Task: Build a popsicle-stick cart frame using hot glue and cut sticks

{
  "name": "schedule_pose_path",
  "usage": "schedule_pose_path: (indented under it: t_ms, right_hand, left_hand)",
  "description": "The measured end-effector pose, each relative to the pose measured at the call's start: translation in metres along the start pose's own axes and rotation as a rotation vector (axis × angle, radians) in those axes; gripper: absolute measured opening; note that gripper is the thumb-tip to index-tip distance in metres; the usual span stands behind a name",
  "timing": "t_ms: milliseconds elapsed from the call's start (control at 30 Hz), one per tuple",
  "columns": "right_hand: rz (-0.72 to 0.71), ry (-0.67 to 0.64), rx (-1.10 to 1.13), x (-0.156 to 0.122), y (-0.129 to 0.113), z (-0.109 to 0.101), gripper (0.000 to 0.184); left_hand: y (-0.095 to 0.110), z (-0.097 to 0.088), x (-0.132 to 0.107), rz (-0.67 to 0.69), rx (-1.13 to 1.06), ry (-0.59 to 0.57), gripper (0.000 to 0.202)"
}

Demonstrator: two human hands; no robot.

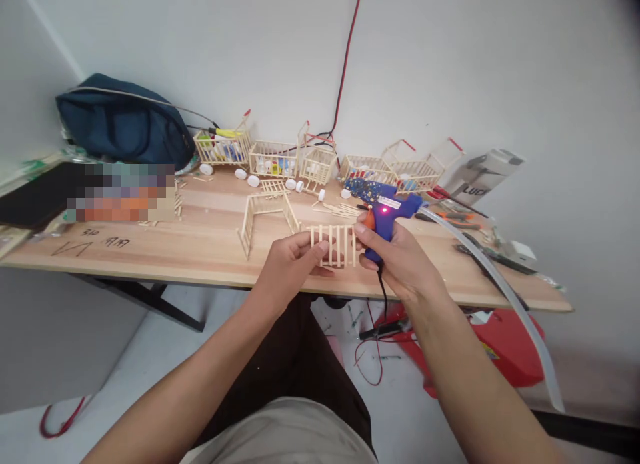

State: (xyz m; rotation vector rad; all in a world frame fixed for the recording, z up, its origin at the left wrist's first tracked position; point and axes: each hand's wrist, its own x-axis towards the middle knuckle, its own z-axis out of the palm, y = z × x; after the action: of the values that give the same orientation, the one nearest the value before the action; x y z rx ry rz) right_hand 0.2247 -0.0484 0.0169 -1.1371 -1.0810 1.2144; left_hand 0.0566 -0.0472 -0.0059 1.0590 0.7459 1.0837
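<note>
While the left hand (pixel 290 261) pinches one slatted panel (pixel 338 246), the right hand (pixel 403 256) grips one glue gun (pixel 384 219) near five carts (pixel 273 160).

Along the back edge of the worktop (pixel 175 251), carts (pixel 225 159) stand in a row, the bag (pixel 125 121) to their left at the back left corner, the box (pixel 493 174) to their right near the back right corner. A board (pixel 47 191) lies at the left edge, before the bag; markings (pixel 105 242) sit near the front left. In front of the carts lie loose sticks (pixel 340 209), with the frame (pixel 265 203) to their left. Over the middle of the front edge, the panel (pixel 338 245) is between the left hand (pixel 295 254) and the right hand (pixel 400 251), which holds the glue gun (pixel 384 217). Tools (pixel 457 217) lie before the box.
</note>
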Motion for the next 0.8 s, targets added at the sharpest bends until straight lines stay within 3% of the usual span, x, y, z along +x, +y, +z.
schedule_pose_path:
  t_ms: [200,333,600,800]
  right_hand:
    - [-0.02,0.078,-0.035,0.006,0.002,-0.013,0.043]
    - [-0.019,0.104,-0.054,0.007,0.004,-0.023,0.043]
    - [-0.024,0.149,-0.082,0.0,-0.001,-0.026,0.045]
    - [-0.048,0.096,-0.153,-0.013,-0.001,-0.037,0.038]
  left_hand:
    - [0.005,0.0,0.011,-0.271,-0.261,-0.087,0.016]
    - [0.004,0.003,0.013,-0.308,-0.369,-0.114,0.014]
    - [0.001,0.005,0.01,-0.258,-0.276,-0.097,0.012]
    - [-0.005,-0.006,-0.002,-0.05,-0.176,0.094,0.02]
